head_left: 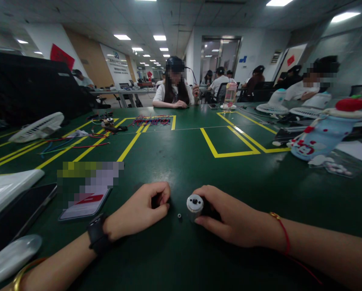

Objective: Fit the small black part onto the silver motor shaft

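A small silver cylindrical motor (195,204) stands on the green table, its round end face with dark holes turned up. My right hand (226,216) has thumb and fingers wrapped around its side. To the motor's left lies a tiny metal sleeve-like part (179,216), touched by neither hand. My left hand (141,208) rests on the table left of that part, with its fingers curled in loosely; I see nothing between them.
A phone (87,202) lies left of my left hand, near a white mouse (14,256). Loose wires (78,141) and a small fan (38,127) are farther left. A blue bottle (323,133) stands at right. Across the table sits a person (176,89).
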{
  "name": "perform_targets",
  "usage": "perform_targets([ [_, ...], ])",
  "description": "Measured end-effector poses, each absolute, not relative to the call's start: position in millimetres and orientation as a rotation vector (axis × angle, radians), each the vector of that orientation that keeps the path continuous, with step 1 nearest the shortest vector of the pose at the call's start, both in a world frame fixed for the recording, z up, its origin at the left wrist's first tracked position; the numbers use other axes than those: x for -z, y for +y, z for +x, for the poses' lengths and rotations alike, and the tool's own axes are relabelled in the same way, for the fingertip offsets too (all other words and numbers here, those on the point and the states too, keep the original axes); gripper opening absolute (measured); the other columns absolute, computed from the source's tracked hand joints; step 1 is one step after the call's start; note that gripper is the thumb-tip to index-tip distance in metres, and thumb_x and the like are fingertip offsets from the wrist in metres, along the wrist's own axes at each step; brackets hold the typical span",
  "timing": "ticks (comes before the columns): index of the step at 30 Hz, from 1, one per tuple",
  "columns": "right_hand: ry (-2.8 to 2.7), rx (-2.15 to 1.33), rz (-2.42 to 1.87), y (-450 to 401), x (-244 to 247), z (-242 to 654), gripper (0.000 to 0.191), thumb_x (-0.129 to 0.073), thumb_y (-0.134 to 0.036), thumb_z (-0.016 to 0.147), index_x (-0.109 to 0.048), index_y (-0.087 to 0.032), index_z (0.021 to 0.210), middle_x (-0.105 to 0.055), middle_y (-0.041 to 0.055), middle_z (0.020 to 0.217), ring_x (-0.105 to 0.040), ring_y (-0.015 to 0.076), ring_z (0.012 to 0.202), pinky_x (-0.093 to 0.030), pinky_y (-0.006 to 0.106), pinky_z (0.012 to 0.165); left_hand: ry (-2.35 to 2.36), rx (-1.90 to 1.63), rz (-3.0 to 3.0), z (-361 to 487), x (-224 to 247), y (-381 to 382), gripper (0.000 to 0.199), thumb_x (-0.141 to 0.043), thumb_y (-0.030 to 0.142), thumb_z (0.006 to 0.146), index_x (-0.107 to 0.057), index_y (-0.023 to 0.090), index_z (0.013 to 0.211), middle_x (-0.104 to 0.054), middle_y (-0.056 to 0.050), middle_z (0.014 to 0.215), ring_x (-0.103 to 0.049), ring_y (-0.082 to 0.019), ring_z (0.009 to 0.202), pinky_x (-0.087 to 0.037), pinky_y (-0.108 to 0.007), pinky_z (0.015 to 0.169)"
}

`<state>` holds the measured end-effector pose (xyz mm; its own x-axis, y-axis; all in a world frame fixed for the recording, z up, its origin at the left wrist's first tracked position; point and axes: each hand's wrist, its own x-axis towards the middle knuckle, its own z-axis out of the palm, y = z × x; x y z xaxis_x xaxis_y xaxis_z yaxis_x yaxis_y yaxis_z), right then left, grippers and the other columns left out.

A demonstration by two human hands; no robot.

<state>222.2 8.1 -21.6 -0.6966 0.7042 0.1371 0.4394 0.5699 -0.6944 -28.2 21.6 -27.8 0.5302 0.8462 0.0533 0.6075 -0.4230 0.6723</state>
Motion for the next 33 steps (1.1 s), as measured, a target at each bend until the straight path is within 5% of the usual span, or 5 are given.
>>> perform_targets([
  [7, -2.417, -0.890, -0.918, 8.3, 22.0, 221.8, 0.034, -0.061, -0.022, 0.084, -0.051, -0.019, 0.116, -0.057, 0.0060, 0.106, -0.053, 0.0194, 0.092, -0.043, 0.034, 0.083, 1.076, -0.426, 2.349, -23.5, 21.2, 15.4, 0.020, -0.060, 0.010, 0.069, -0.052, 0.020, 0.084, -0.053, 0.002, 0.081, -0.050, -0.017, 0.076, -0.036, -0.030, 0.071],
  [12, -2.415, -0.893, -0.908, 8.3, 22.8, 222.0, 0.034, -0.061, -0.022, 0.084, -0.050, -0.019, 0.116, -0.057, 0.0057, 0.108, -0.052, 0.0191, 0.093, -0.043, 0.034, 0.084, 1.037, -0.379, 2.441, -19.1, 22.7, 14.3, 0.011, -0.064, 0.021, 0.078, -0.058, 0.021, 0.087, -0.054, 0.002, 0.080, -0.052, -0.018, 0.078, -0.036, -0.033, 0.077],
  [21, -2.415, -0.894, -0.913, 7.5, 22.3, 220.9, 0.033, -0.061, -0.022, 0.083, -0.050, -0.020, 0.115, -0.057, 0.0051, 0.106, -0.052, 0.0189, 0.091, -0.043, 0.034, 0.082, 1.169, -0.690, 2.223, -7.9, 5.6, 8.1, 0.008, -0.053, 0.026, 0.092, -0.059, 0.021, 0.094, -0.053, 0.002, 0.077, -0.050, -0.014, 0.069, -0.040, -0.026, 0.063],
  [33, -2.431, -0.854, -0.912, 9.1, 22.6, 218.9, 0.034, -0.061, -0.024, 0.083, -0.051, -0.018, 0.115, -0.057, 0.0070, 0.106, -0.052, 0.0204, 0.091, -0.043, 0.036, 0.081, 1.161, -0.723, 2.348, 3.4, -2.3, 2.1, 0.011, -0.054, 0.018, 0.091, -0.061, 0.024, 0.096, -0.058, 0.003, 0.082, -0.053, -0.014, 0.074, -0.039, -0.026, 0.065],
])
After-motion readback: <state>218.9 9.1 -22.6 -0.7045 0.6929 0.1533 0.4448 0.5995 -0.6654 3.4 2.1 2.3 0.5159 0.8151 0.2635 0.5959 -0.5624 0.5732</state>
